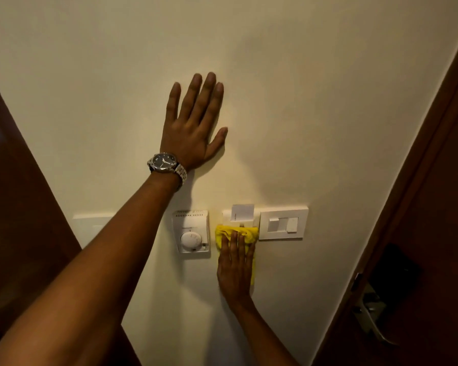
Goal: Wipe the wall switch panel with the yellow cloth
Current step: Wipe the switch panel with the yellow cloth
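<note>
Left hand (191, 128) flat on wall; right hand (236, 268) presses yellow cloth (224, 231) on panel (226, 215).

The right hand (236, 270) lies flat over most of the yellow cloth (224, 232), so only its bunched top and a strip down the right side show. Cloth and hand together cover the lower part of the card holder panel (228, 216); the small print on the card (242, 212) in it is too tiny to read. The left forearm (111, 260) crosses a pale wall plate (90, 228), hiding its right end. The thermostat (192, 233) markings are illegible. The door handle (376, 315) sits in deep shadow.
</note>
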